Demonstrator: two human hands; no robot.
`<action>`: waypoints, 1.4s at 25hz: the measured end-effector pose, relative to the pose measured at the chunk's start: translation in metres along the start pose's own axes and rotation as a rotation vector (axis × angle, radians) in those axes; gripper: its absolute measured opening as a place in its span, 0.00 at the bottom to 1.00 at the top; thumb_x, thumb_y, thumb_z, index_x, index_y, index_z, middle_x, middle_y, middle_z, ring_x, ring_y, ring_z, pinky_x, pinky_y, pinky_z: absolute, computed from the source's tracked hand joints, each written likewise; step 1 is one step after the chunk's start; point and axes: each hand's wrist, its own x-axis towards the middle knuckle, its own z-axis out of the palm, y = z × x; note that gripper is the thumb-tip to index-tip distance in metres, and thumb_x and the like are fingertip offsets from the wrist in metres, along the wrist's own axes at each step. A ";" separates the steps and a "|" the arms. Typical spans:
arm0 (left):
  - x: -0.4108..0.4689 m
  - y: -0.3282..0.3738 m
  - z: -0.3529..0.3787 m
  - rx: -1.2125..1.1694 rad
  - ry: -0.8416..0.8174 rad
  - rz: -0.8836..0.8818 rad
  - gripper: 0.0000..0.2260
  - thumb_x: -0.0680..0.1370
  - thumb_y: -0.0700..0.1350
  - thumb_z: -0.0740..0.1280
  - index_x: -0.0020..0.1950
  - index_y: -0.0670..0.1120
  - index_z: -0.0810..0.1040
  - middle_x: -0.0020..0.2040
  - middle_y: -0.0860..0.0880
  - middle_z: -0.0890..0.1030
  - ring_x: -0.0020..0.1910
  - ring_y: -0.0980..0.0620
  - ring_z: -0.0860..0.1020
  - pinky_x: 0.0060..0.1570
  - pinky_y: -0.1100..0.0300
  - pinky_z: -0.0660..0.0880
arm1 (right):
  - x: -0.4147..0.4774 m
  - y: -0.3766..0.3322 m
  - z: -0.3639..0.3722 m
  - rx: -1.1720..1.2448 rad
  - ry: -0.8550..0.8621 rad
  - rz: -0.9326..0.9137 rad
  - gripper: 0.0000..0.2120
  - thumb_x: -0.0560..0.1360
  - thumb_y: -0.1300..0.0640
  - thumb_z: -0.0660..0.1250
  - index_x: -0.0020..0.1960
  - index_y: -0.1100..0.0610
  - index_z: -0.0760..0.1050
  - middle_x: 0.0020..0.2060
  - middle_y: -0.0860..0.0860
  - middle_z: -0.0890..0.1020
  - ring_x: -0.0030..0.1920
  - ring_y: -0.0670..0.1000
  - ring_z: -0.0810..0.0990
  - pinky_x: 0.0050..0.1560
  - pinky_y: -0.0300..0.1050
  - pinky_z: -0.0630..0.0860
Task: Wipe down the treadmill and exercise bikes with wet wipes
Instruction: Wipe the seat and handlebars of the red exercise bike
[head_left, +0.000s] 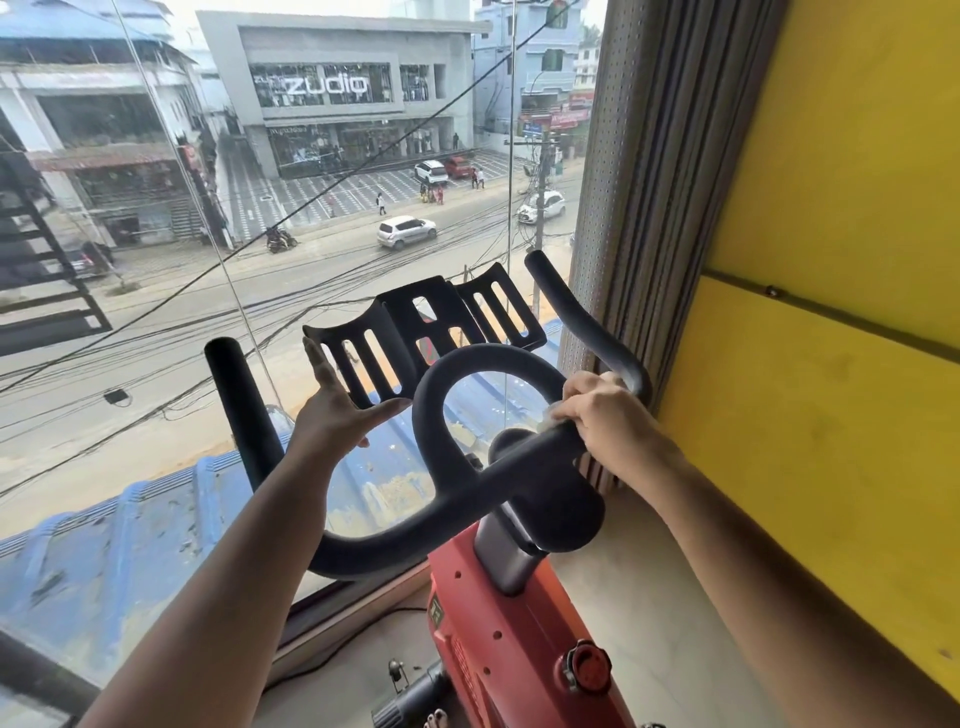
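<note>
Forearms (223, 571) reached up: right hand (608, 415) gripped a wipe (549, 415) on the handlebar (467, 499), which ran away toward 8 o'clock; left hand (337, 405), fingers spread, touched the tray (410, 322) at 10 o'clock.

Right hand (608, 421) hides most of wet wipe (548, 415); red bike frame (498, 649) cut off at btm edge; pedestrians (382, 202) too small to ID.

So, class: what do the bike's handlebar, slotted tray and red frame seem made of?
Handlebar: matte black, probably foam or rubber coating; no glare. Slotted tray: thin rigid black sheet with cut slots, metal or plastic. Red frame: smooth, slight sheen; painted metal or moulded plastic, unclear.
</note>
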 end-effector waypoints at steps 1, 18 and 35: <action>-0.001 0.000 0.000 0.000 0.003 -0.002 0.56 0.70 0.59 0.75 0.79 0.46 0.35 0.44 0.42 0.81 0.35 0.49 0.81 0.39 0.59 0.74 | 0.002 0.003 0.001 -0.027 -0.020 0.003 0.16 0.77 0.67 0.63 0.56 0.51 0.83 0.51 0.51 0.78 0.51 0.51 0.72 0.55 0.40 0.72; 0.007 -0.008 0.009 0.043 0.061 0.006 0.59 0.68 0.63 0.75 0.79 0.48 0.33 0.44 0.47 0.80 0.29 0.57 0.78 0.30 0.66 0.72 | 0.088 -0.040 0.030 0.082 0.230 -0.130 0.03 0.75 0.65 0.69 0.46 0.66 0.78 0.43 0.60 0.82 0.42 0.54 0.82 0.46 0.41 0.79; 0.005 -0.009 0.008 0.007 0.044 -0.007 0.60 0.68 0.63 0.75 0.76 0.54 0.26 0.49 0.45 0.81 0.31 0.54 0.81 0.32 0.63 0.73 | 0.043 -0.062 -0.009 0.313 -0.467 -0.401 0.05 0.73 0.62 0.71 0.46 0.54 0.81 0.42 0.43 0.78 0.41 0.40 0.76 0.45 0.30 0.72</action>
